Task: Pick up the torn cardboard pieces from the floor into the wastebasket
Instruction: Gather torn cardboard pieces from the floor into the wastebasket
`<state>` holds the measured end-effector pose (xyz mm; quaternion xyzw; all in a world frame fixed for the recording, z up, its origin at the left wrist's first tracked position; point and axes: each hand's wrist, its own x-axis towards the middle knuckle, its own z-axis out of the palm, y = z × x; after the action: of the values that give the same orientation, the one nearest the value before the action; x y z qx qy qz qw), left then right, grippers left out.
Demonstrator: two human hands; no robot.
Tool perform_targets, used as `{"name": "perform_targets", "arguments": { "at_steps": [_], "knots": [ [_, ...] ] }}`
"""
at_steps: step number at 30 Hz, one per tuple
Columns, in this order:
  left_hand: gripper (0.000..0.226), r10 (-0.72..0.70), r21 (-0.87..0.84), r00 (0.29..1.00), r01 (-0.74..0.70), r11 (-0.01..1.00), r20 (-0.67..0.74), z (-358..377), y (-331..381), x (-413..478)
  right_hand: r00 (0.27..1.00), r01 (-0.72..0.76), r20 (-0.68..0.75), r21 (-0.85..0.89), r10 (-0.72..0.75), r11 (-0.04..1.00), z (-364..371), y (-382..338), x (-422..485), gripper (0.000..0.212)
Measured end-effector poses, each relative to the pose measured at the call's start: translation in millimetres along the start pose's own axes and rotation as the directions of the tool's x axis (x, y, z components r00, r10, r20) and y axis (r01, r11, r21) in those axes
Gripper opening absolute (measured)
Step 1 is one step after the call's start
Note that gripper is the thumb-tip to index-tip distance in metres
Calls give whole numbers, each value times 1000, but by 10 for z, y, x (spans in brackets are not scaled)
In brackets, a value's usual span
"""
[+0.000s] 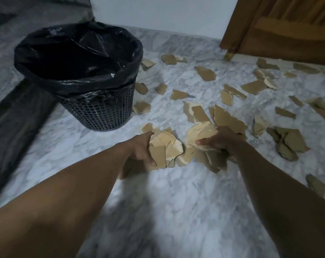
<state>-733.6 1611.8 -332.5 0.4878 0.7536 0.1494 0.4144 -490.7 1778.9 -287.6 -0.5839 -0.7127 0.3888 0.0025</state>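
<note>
My left hand (139, 148) grips a bundle of torn cardboard pieces (166, 146) just above the floor. Beside it, my right hand (220, 139) grips a second bundle of cardboard pieces (200, 134), some of it hanging below the fingers. A dark mesh wastebasket (94, 112) lined with a black plastic bag (78, 53) stands to the upper left of both hands, its mouth open and dark inside. Several more loose cardboard pieces (205, 73) lie scattered over the marble floor to the right and behind.
The floor is pale grey marble (176, 202) with a dark border strip (14, 118) at the left. A white wall (158, 13) stands behind the basket. A brown wooden door (280, 30) fills the upper right corner.
</note>
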Motion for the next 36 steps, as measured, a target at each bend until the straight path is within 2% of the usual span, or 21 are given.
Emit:
{"name": "perform_targets", "arguments": {
  "at_steps": [3, 7, 11, 13, 15, 19, 22, 24, 27, 30, 34, 36],
  "knots": [
    [92, 10, -90, 997, -3, 996, 77, -147, -37, -63, 999, -30, 32, 105, 27, 994, 45, -106, -4, 100],
    [75, -22, -64, 992, 31, 997, 128, -391, -69, -260, 998, 19, 60, 38, -21, 999, 163, -308, -45, 120],
    [75, -113, -55, 988, 120, 991, 106, -525, -267, -401, 998, 14, 67, 43, -17, 999, 336, -432, -93, 102],
    [78, -171, 1, 983, 171, 985, 65, -588, -378, -468, 996, 13, 86, 57, -18, 998, 414, -478, -121, 84],
    [81, -223, 31, 974, 222, 974, 37, -640, -482, -556, 993, 33, 110, 14, -34, 999, 488, -506, -103, 76],
    [76, -304, 16, 951, 303, 953, 55, -692, -719, -716, 987, 38, 162, -104, -21, 994, 674, -648, -127, 87],
    [84, -352, 18, 935, 351, 936, 54, -739, -866, -816, 986, 87, 160, -213, -53, 973, 869, -692, -20, 112],
    [82, -377, 3, 925, 377, 926, 45, -759, -925, -872, 989, 94, 133, -297, -56, 950, 961, -696, -38, 104],
    [78, -394, -9, 919, 395, 919, 20, -767, -955, -926, 992, 88, 111, -334, -54, 939, 1025, -651, -24, 98],
    [78, -394, -19, 919, 394, 919, -20, -759, -918, -909, 983, 136, 162, -302, -90, 943, 968, -649, -12, 102],
    [77, -366, -38, 930, 364, 930, -29, -730, -739, -812, 970, 117, 237, -287, -47, 951, 596, -698, -99, 80],
    [80, -335, -60, 942, 334, 941, -18, -707, -621, -754, 981, 87, 191, -295, -31, 952, 393, -638, -94, 89]
  ]
}}
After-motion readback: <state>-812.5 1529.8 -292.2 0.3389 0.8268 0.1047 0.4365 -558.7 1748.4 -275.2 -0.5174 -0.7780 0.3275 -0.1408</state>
